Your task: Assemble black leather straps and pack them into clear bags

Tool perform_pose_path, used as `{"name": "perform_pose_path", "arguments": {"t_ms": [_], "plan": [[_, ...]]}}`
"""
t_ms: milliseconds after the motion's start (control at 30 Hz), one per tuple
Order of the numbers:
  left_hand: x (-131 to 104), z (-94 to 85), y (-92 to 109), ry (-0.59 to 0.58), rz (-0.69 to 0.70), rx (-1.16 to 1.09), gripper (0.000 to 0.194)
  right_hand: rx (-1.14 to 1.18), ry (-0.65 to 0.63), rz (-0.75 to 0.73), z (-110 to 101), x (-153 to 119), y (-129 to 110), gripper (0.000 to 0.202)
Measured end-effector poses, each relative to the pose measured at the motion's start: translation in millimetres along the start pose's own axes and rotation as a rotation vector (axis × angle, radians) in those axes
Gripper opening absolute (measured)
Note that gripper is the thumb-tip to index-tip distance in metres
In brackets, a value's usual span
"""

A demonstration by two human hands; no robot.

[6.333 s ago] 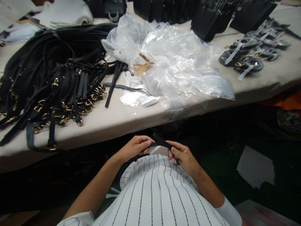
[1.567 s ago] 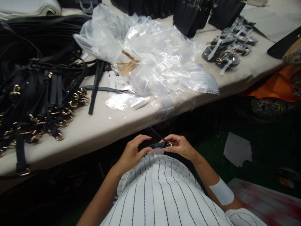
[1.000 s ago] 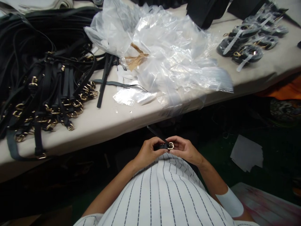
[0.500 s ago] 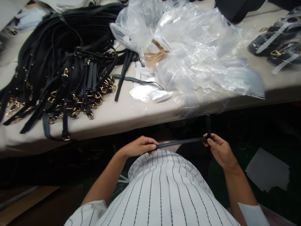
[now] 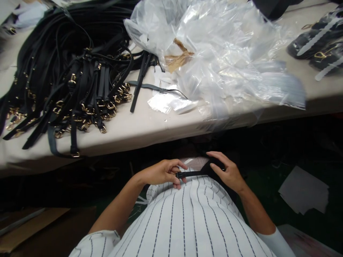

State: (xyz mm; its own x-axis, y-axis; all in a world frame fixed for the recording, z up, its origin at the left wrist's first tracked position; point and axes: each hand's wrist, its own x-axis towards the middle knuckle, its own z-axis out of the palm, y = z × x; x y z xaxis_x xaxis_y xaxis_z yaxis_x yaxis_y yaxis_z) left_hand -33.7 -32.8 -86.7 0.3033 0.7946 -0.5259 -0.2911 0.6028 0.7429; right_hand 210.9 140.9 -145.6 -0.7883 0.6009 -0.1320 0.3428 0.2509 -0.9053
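Note:
A black strap [image 5: 192, 174] stretches across my lap, in front of the striped white shirt. Its buckle end lies between the fingers of my left hand [image 5: 167, 173], which is closed on it. My right hand [image 5: 226, 170] is at the strap's other side, thumb and fingers spread apart, with no grip on the strap visible. Where the strap runs near that hand, it is lost against dark cloth. On the table to the left lies a big pile of black straps [image 5: 91, 78] with gold buckles.
On the pale table [image 5: 144, 132] are a heap of clear plastic bags [image 5: 219, 53], a brown paper scrap [image 5: 179, 59] and wrapped black items [image 5: 324, 46] at right. Grey sheets [image 5: 305, 191] lie on the floor at right; cardboard [image 5: 34, 228] stands lower left.
My right hand has let go of the strap, opened and moved left, closer to my left hand. A buckle now shows at my left hand, which has shifted slightly down.

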Motion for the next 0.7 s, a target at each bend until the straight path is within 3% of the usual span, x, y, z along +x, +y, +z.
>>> {"name": "perform_pose_path", "arguments": {"t_ms": [133,200,400,500,567,700], "plan": [[5.0,10.1,3.9,0.112,0.016,0.099,0.038,0.211,-0.353,-0.147,36.5,4.6,-53.3,0.044],[5.2,14.0,5.8,0.193,0.022,0.181,0.033,0.248,-0.405,-0.157,47.7,7.2,-60.3,0.047],[3.3,25.2,6.2,0.282,0.103,0.191,0.013,0.158,-0.266,-0.186,56.8,10.6,-57.5,0.033],[6.6,34.4,-2.7,0.419,0.178,0.101,0.013,0.030,-0.152,-0.234,56.9,6.6,-62.3,0.027],[9.9,41.2,-12.6,0.458,0.227,-0.032,0.018,-0.050,-0.140,-0.293,56.2,2.2,-65.8,0.023],[16.8,53.5,-34.1,0.355,0.216,-0.457,0.030,-0.072,-0.167,-0.367,54.4,-6.7,-70.2,0.020]]}}
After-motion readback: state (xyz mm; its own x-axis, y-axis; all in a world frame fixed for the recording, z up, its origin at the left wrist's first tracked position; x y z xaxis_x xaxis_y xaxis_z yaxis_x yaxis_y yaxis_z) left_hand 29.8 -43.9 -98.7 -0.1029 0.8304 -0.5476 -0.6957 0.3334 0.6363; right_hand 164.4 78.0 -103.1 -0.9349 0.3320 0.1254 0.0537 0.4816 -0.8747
